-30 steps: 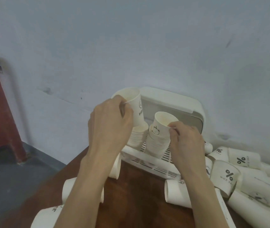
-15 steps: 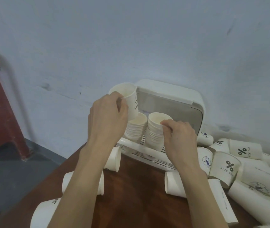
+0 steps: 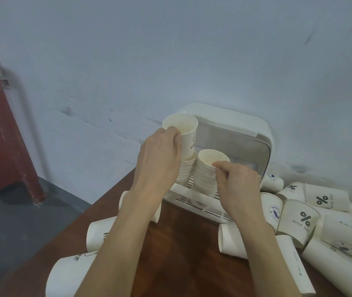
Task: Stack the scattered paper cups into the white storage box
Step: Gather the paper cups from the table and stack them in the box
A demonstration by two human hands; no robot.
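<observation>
The white storage box [image 3: 194,199] stands at the table's far edge with its lid [image 3: 245,129] raised against the wall. Two stacks of paper cups stand inside it. My left hand [image 3: 160,161] grips a white paper cup [image 3: 182,133] upright, just above the left stack [image 3: 184,171]. My right hand [image 3: 238,185] pinches the near rim of the top cup of the right stack [image 3: 206,168]. Loose cups lie on their sides to the right [image 3: 299,221] and at the front left [image 3: 70,275].
The brown wooden table [image 3: 183,254] ends at the left, with grey floor [image 3: 10,221] below. A red pillar [image 3: 1,116] stands at the far left. A pale wall rises right behind the box. One loose cup [image 3: 233,241] lies just in front of the box.
My right hand has set its cup down onto the right stack and stays at its rim. My left hand still holds its cup over the left stack.
</observation>
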